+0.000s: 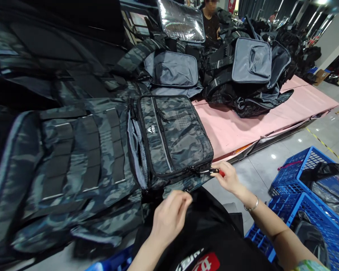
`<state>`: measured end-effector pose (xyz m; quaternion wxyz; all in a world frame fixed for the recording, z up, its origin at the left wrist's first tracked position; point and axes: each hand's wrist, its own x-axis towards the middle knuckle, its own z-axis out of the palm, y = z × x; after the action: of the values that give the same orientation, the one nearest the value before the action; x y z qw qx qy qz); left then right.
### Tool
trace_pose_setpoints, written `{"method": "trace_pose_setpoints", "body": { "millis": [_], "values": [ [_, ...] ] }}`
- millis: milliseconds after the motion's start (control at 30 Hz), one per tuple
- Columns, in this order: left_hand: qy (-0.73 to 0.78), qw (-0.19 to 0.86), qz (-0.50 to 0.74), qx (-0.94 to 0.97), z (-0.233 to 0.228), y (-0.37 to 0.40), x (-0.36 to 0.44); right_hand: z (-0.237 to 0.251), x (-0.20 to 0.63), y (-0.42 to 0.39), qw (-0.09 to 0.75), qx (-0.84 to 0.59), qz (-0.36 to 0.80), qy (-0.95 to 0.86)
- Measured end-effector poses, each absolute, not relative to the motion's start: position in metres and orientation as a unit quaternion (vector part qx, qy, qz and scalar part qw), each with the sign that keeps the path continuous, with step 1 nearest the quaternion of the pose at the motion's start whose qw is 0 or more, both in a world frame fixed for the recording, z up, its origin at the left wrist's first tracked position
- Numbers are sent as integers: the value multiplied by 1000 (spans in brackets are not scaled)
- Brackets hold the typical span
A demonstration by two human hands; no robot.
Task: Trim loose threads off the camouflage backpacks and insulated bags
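A dark camouflage backpack [106, 150] lies open on the table, its MOLLE-strap panel on the left. The zipped front section [180, 131], with a white logo, lies to the right. My right hand [227, 177] is closed around small thread snips [214, 171] with a red part at the handle. Their blade points left along the section's lower right corner, close to the zipper edge. My left hand [171, 212] is closed in a pinch just below the section's near edge. Something small glints by its fingertips; what it holds is hidden.
More backpacks with grey linings [172, 69] are piled behind, and another [251, 62] sits on the pink table cover [223, 130]. Blue crates [288, 173] holding bags stand on the floor at right. A person [210, 20] is at the back.
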<state>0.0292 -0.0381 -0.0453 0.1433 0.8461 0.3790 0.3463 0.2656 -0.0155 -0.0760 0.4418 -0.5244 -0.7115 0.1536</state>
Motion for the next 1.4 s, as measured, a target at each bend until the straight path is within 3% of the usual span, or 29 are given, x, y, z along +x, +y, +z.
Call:
{"method": "trace_pose_setpoints", "body": {
  "millis": [67,133,233,333,533,800,933,1200,1400],
  "values": [
    [327,237,332,853,-42,-49,21,-82,272,-20,480,-551,212,-649],
    [339,256,349,835,-41,-51,17,-90,275,-23,511,-570,304,-567],
    [417,188,376,806,-43,-41,20,-103,269,-25,531,-567,412,-476],
    [439,127,334,824,-44,-29,30,-112,256,-25,533,-568,431,-456],
    [445,319,375,748,-31,-38,21,-119,248,-23,539,-587,429,-426],
    [518,15,345,783,-78,-48,2,-141,258,-24,541,-590,402,-444],
    [531,10,381,757,-92,-56,0,-141,253,-29,544,-603,360,-460],
    [637,119,556,521,-49,-57,-23,-61,220,-10,576,-528,322,-534],
    [647,222,630,367,-28,-69,-26,37,182,34,651,-423,413,-476]
  ]
}}
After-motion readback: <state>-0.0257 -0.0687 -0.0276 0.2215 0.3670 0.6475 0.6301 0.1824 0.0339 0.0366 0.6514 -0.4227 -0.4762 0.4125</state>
